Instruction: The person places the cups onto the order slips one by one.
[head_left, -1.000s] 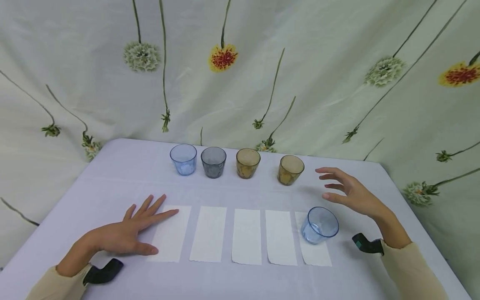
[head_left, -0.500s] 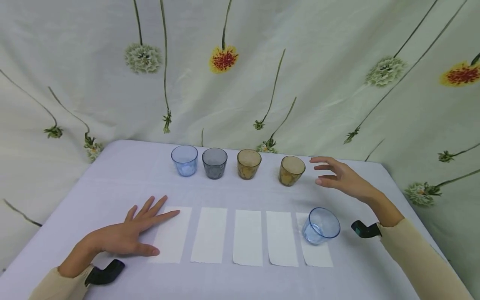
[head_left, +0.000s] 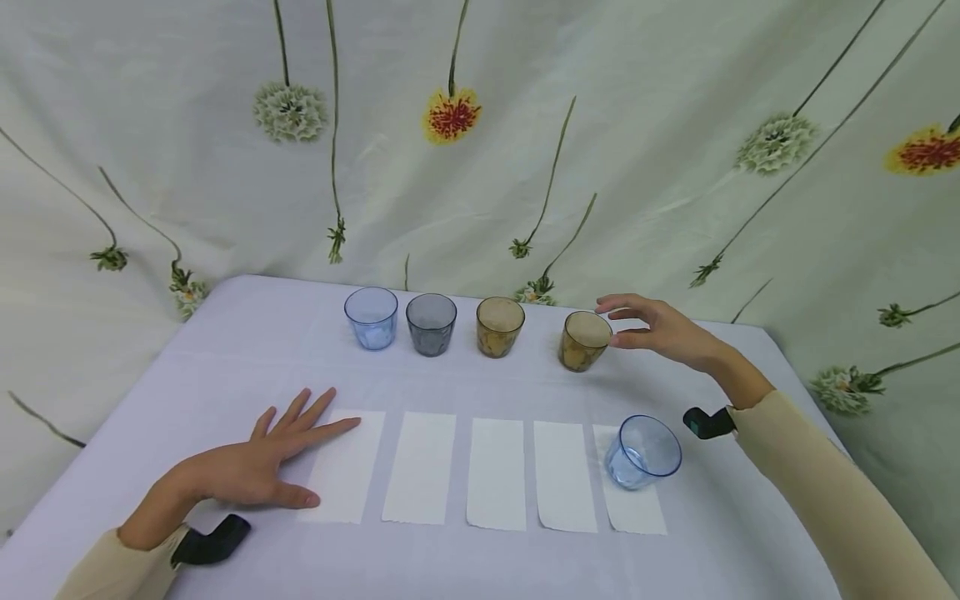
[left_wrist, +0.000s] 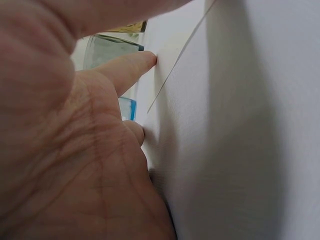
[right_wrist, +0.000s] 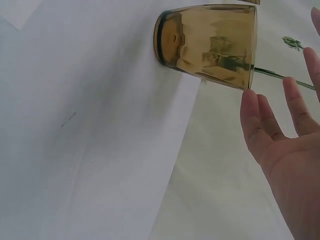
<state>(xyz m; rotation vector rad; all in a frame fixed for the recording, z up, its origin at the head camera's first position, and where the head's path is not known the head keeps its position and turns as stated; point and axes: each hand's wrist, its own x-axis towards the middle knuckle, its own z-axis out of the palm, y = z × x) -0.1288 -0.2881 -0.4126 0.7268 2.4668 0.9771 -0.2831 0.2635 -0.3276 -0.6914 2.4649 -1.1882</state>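
Observation:
In the head view my right hand (head_left: 663,332) is at the rim of the rightmost amber glass (head_left: 583,343), fingers spread and loosely bent, not closed round it. The right wrist view has the thumb tip by the rim of that same amber glass (right_wrist: 210,45); whether it touches, I cannot tell. My left hand (head_left: 251,467) lies flat with spread fingers, its forefinger and thumb over the leftmost white paper strip (head_left: 345,475). On the rightmost paper strip (head_left: 637,512) stands a clear blue glass (head_left: 641,454), upright.
Along the back of the white-covered table (head_left: 262,333) stand another blue glass (head_left: 371,321), a grey glass (head_left: 431,325) and a second amber glass (head_left: 498,327). Several paper strips lie in a row in front. A flowered cloth (head_left: 660,167) hangs behind the table.
My right hand has moved left and away from me, from above the blue glass on the paper to the rightmost amber glass. The left hand and the glasses have stayed put.

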